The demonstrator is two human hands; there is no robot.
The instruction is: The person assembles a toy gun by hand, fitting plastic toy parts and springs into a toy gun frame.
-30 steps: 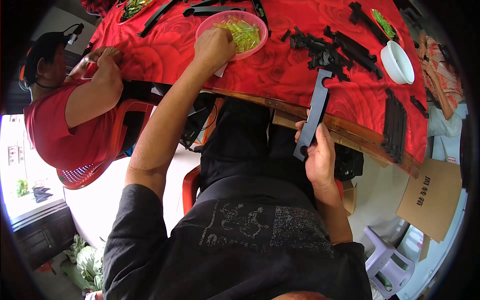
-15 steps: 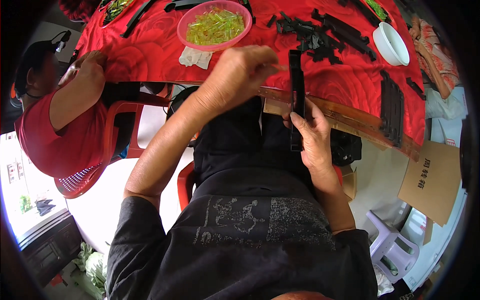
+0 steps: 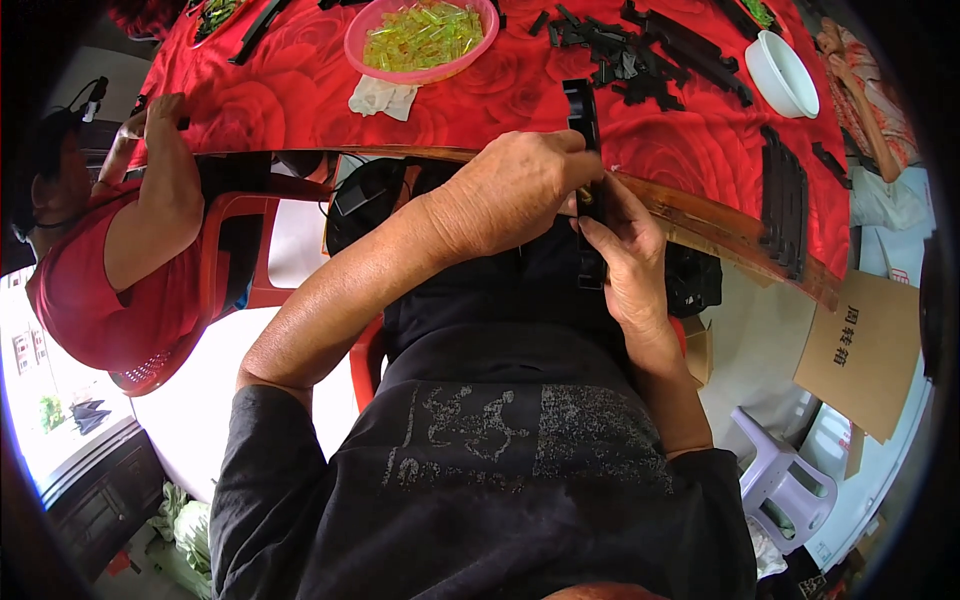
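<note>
A long, narrow black plastic piece (image 3: 582, 105) stands almost lengthwise before me, above my lap at the table's edge. My right hand (image 3: 632, 248) grips it from the right, thumb on its near face and fingers behind. Across its middle reaches my left hand (image 3: 525, 185), fingers bent and pressed together against the piece. What those fingers pinch is hidden; a small yellowish gleam shows just beneath them. Beyond the left hand, a pink bowl (image 3: 352, 48) holds many clear yellow-green tubes (image 3: 425, 38).
Small black parts (image 3: 620, 60) lie heaped on the red tablecloth (image 3: 270, 110). Long black pieces (image 3: 785, 205) line up at the right edge. A white bowl (image 3: 790, 85) and a crumpled tissue (image 3: 385, 97) are also there. A co-worker (image 3: 125, 240) sits at left.
My left hand has moved right and down onto the black piece, its fingers now touching it. My right hand keeps its hold. The co-worker's arms have shifted.
</note>
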